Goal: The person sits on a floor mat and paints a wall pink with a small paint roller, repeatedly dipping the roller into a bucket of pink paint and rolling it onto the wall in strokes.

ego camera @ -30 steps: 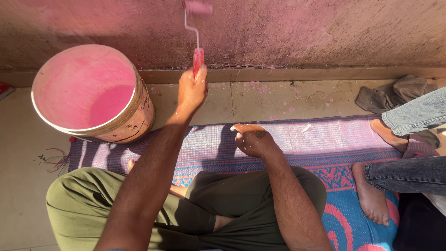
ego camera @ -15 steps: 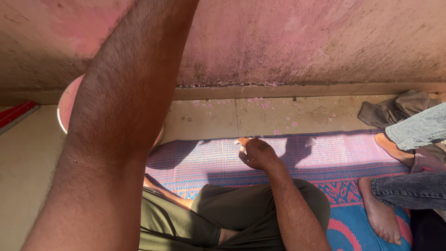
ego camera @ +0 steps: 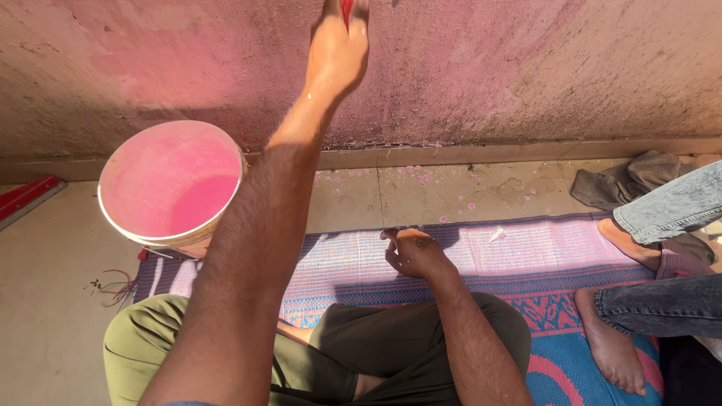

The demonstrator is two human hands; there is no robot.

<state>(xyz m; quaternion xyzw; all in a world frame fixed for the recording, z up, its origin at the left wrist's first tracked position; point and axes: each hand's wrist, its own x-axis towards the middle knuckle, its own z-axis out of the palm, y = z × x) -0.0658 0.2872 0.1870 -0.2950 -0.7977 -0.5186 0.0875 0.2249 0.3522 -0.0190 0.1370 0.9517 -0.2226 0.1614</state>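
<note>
My left hand [ego camera: 338, 56] is raised high against the wall [ego camera: 526, 68] and grips the red handle of a paint roller [ego camera: 347, 9]; the roller head is cut off by the top edge. My right hand [ego camera: 414, 254] rests on the striped pink and blue mat [ego camera: 496, 252], fingers curled, holding nothing. I sit cross-legged in olive trousers [ego camera: 391, 353]. A white bucket [ego camera: 139, 169] with pink paint stands at my left, next to the raised forearm.
The rough wall has patchy pink paint, and pink drips dot the tiled floor [ego camera: 451, 188] along its base. Another person's bare feet [ego camera: 613, 353] and jeans [ego camera: 669, 203] are on the mat at right. A grey cloth [ego camera: 620, 180] lies beyond them. A red object [ego camera: 26, 197] lies far left.
My left hand has swung up from just above the bucket to high on the wall, carrying the roller with it. My right hand has stayed on the mat.
</note>
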